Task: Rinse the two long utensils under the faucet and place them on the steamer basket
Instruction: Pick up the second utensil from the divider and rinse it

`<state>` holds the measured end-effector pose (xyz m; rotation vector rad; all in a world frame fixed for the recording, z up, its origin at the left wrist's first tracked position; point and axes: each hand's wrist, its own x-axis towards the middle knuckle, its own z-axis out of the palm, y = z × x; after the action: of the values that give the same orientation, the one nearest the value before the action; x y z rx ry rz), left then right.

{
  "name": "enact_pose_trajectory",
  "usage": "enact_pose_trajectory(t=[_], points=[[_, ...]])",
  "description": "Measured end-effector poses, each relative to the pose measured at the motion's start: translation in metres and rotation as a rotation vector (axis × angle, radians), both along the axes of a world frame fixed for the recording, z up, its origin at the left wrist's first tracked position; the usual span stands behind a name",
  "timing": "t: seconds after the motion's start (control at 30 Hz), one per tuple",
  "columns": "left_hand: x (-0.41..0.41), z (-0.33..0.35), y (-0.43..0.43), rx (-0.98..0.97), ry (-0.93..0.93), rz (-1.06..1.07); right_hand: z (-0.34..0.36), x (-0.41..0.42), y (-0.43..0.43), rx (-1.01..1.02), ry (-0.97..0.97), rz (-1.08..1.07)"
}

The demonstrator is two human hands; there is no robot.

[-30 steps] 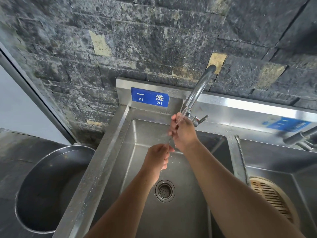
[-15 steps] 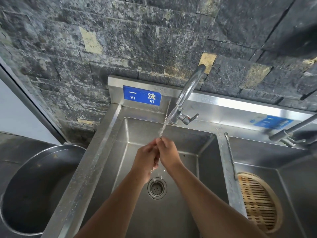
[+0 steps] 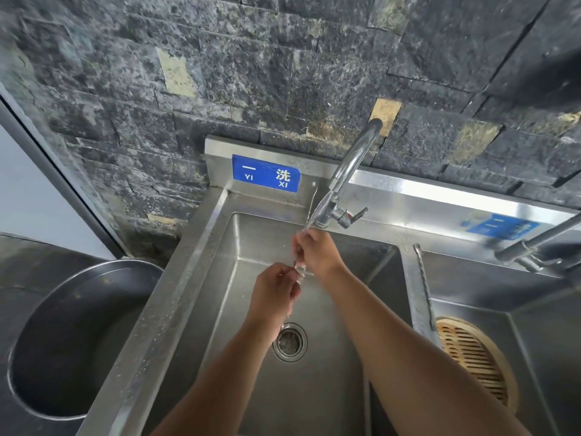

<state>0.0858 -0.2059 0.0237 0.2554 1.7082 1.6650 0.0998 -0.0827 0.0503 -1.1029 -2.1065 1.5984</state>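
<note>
1. A thin metal utensil [image 3: 298,258] runs steeply up and down between both hands over the left sink basin [image 3: 330,388]; its upper end points toward the faucet [image 3: 345,171], its lower end toward the drain [image 3: 290,342]
2. The right hand [image 3: 317,251] is closed around its upper part under the running water [image 3: 309,212]; the left hand [image 3: 273,295] pinches the lower part
3. A second long utensil [image 3: 424,284], slim and metallic, lies along the divider between the basins, its long axis running front to back, with its near end just beside the steamer basket [image 3: 474,360]
4. The basket is round, slatted and bamboo-coloured, and sits in the right basin
5. The sink is brushed steel and wet; the wall [image 3: 220,73] is rough dark stone
6. A blue label [image 3: 266,173] reads "一 洗, YI XI"; a second blue label [image 3: 500,226] is too blurred to read
7. A large round metal pot [image 3: 63,341] stands left of the sink
</note>
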Motion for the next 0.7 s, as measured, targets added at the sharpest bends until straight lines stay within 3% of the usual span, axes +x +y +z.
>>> enact_pose_trajectory(t=[0.4,0.7], points=[[0.007,-0.010,-0.019,-0.021,0.135,-0.038,0.016,-0.012,0.019,-0.030,-0.032,-0.050],[0.016,-0.019,-0.023,-0.034,0.214,-0.036,0.025,-0.009,0.021,-0.139,0.055,-0.119]])
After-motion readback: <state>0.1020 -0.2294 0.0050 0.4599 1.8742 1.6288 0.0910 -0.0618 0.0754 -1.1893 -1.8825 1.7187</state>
